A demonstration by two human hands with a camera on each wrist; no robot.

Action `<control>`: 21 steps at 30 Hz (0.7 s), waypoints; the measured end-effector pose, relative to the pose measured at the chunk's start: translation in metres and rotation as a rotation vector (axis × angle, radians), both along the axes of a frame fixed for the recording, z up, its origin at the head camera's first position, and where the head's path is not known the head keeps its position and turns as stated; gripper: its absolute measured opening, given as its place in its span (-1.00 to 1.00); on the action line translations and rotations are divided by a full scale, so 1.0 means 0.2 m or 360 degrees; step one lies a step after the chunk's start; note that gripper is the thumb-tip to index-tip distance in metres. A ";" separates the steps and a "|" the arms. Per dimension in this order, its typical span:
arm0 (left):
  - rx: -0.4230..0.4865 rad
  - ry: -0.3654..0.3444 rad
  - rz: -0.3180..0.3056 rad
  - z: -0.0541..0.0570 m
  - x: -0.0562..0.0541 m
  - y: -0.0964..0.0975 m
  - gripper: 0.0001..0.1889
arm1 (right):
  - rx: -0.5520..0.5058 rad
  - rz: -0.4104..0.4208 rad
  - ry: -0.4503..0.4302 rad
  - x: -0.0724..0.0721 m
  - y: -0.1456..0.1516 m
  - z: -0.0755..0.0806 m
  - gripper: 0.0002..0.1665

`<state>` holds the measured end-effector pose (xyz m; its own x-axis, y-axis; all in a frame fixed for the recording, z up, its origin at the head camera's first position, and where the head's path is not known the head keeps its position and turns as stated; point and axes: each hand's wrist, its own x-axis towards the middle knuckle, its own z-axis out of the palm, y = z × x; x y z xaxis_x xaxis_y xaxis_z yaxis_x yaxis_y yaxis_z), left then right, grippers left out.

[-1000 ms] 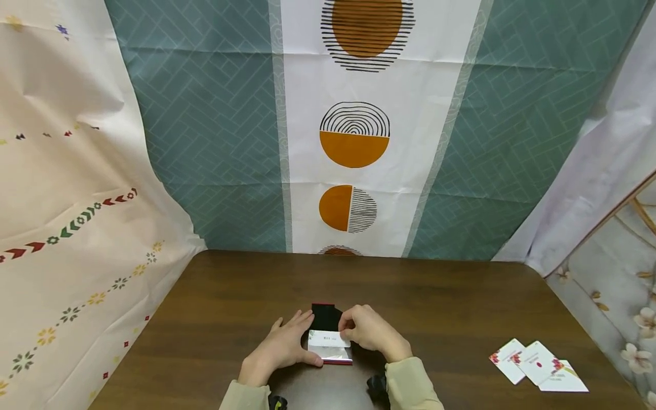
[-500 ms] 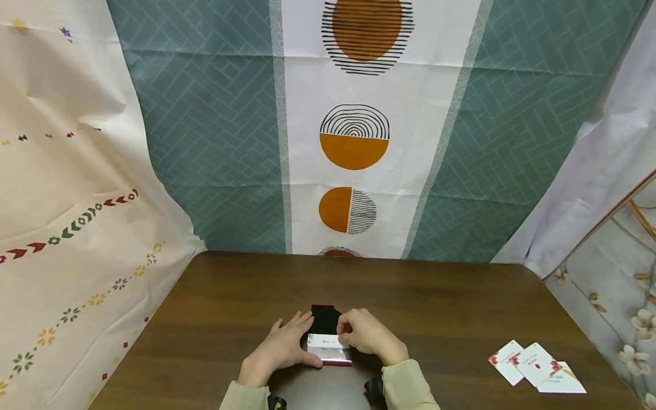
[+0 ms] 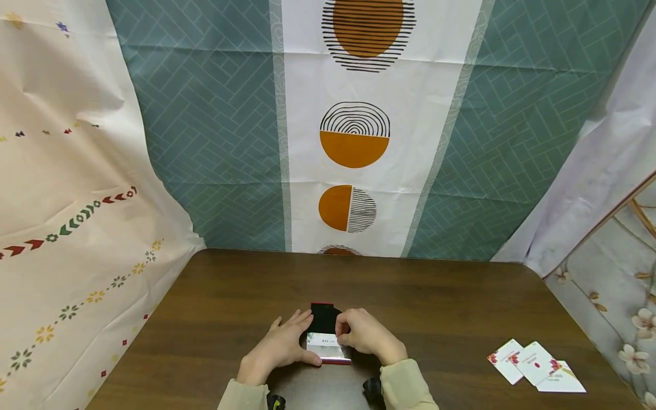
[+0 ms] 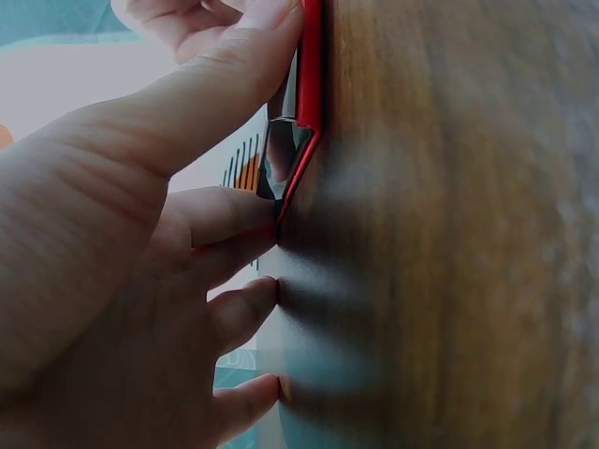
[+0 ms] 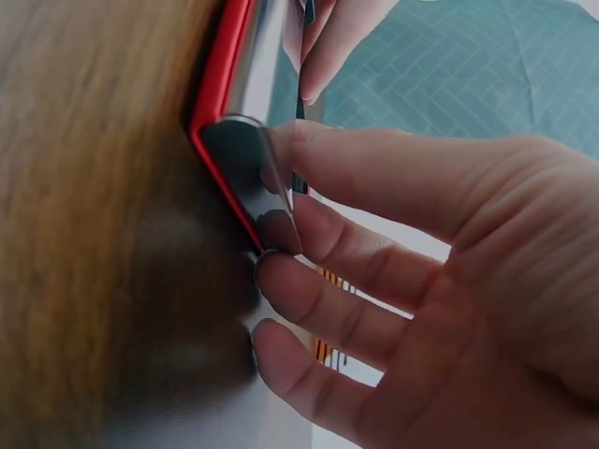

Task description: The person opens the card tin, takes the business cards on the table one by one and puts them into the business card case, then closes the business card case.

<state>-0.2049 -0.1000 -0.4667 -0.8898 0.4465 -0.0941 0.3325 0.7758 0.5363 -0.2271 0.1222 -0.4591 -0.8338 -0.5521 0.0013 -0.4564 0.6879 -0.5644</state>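
A red business card case (image 3: 322, 318) lies open on the table in front of me, its black-lined lid folded away from me. Over its shiny metal tray is a white printed business card (image 3: 320, 338). My right hand (image 3: 370, 337) pinches the card's right end between thumb and forefinger. The left hand (image 3: 281, 346) steadies the case: its thumb presses the near edge, the forefinger lies along the left side, and the other fingers are spread to the tabletop. Close up, the left wrist view shows the red edge (image 4: 313, 65), the right wrist view the metal corner (image 5: 245, 140).
Several overlapping white cards (image 3: 535, 364) with coloured corners lie at the right of the brown wooden table (image 3: 246, 285). Behind the table hangs a green and white patterned cloth (image 3: 353, 176); a cream cloth (image 3: 92, 239) drapes along the left.
The right hand has shifted slightly left and toward me, bringing the card a little nearer the case's front edge. The left hand and the case have stayed in place.
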 end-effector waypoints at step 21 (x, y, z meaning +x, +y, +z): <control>-0.0019 -0.0017 0.0014 0.00 -0.01 0.01 0.07 | -0.0083 -0.0151 0.0033 -0.02 0.24 0.08 -0.80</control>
<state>-0.2065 -0.0980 -0.4668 -0.8925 0.4376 -0.1091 0.3201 0.7850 0.5303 -0.2320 0.1705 -0.4433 -0.8818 -0.4694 0.0457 -0.4024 0.6985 -0.5917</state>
